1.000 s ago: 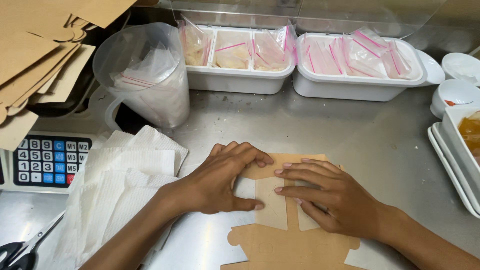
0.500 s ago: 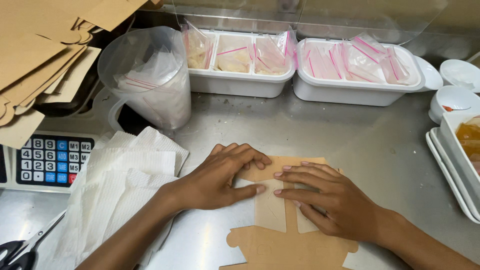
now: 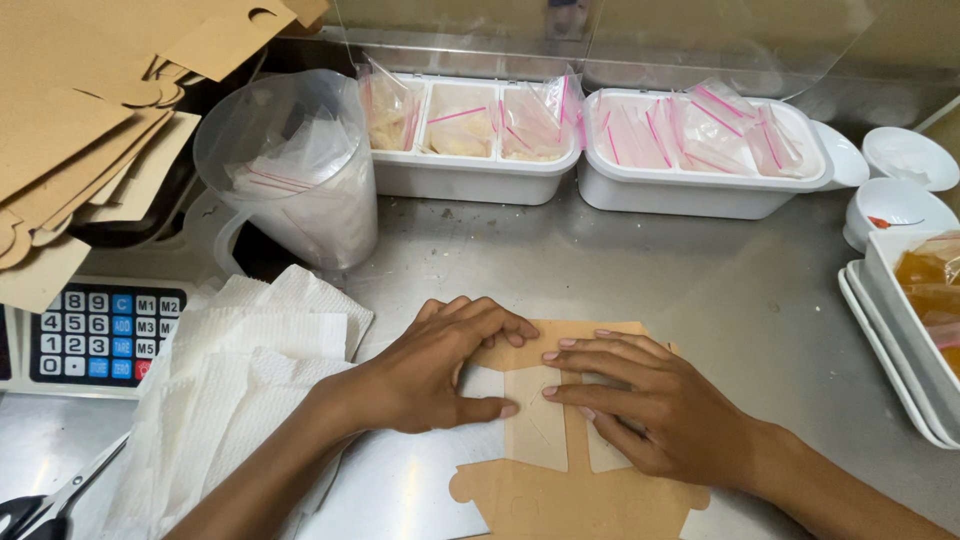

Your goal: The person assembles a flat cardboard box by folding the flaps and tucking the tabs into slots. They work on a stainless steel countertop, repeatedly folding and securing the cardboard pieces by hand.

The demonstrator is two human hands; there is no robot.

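A flat brown cardboard cut-out [image 3: 560, 490] lies on the steel counter [image 3: 640, 270] with its upper flaps folded inward. My left hand [image 3: 440, 365] presses flat on the left flap, fingers together and thumb stretched toward the middle. My right hand [image 3: 650, 410] presses on the right flap, its fingertips almost touching those of the left hand. Neither hand grips anything; both lie palm down on the cardboard.
A pile of white paper napkins [image 3: 230, 390] lies left. Behind stand a clear jug of zip bags [image 3: 290, 170], two white tubs of pink-striped bags [image 3: 470, 130] [image 3: 700, 150], stacked cardboard blanks [image 3: 90, 130], a calculator [image 3: 100, 325], scissors [image 3: 50, 500] and white bowls [image 3: 900, 180].
Both hands stay on the cardboard; the fingertips have drawn slightly closer at the centre fold. The view has shifted a little.
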